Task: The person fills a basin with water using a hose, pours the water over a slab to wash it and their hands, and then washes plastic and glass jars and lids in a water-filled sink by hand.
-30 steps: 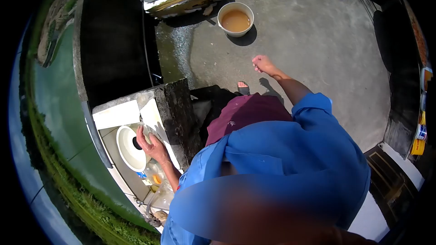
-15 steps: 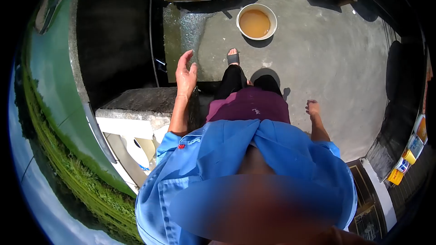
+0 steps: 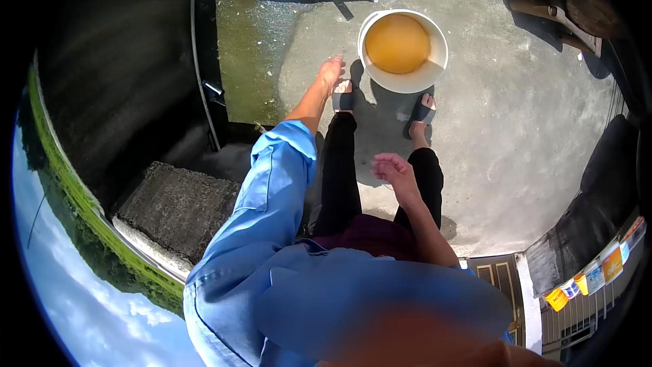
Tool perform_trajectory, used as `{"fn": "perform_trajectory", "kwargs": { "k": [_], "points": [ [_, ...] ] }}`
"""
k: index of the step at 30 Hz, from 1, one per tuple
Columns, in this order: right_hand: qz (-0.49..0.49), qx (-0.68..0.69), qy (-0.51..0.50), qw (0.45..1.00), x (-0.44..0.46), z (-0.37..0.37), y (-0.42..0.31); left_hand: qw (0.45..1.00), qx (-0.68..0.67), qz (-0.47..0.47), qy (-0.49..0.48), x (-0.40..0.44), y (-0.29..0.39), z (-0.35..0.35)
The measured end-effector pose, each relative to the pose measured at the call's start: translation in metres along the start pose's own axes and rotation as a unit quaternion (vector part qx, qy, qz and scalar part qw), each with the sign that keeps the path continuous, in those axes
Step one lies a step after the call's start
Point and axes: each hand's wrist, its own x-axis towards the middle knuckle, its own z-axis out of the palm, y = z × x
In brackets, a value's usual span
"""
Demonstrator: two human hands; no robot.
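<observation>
White bucket (image 3: 406, 84), near left hand (image 3: 332, 71), farther from right hand (image 3: 396, 172)

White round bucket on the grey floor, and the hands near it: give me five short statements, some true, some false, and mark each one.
1. The round white bucket holds cloudy orange-brown liquid. True.
2. The person's bare left hand grips the bucket's rim. False: a gap shows between that hand and the rim.
3. The bare right hand is farther from the bucket than the left hand. True.
4. The bucket lies tipped on its side. False: it stands upright on the grey concrete floor.
5. The rolled fabric sleeve on the left arm is blue. True.
</observation>
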Motion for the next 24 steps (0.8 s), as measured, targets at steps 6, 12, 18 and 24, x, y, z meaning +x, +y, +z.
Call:
{"fn": "perform_trajectory", "kwargs": {
  "k": [6,12,18,24],
  "points": [
    [0.038,0.028,0.050,0.998,0.013,-0.039,0.011,0.986,-0.149,-0.050,-0.063,0.111,-0.013,0.033],
    [-0.045,0.068,0.048,0.996,0.058,-0.049,-0.021,0.975,-0.218,0.053,-0.003,0.099,0.016,0.037],
    [-0.168,0.286,0.039,0.942,0.148,-0.022,-0.077,0.975,0.078,0.207,-0.004,0.018,0.038,0.040],
    [-0.151,0.502,0.017,0.851,0.179,-0.009,-0.106,0.869,0.315,0.380,-0.018,-0.039,-0.015,0.022]
  ]
}}
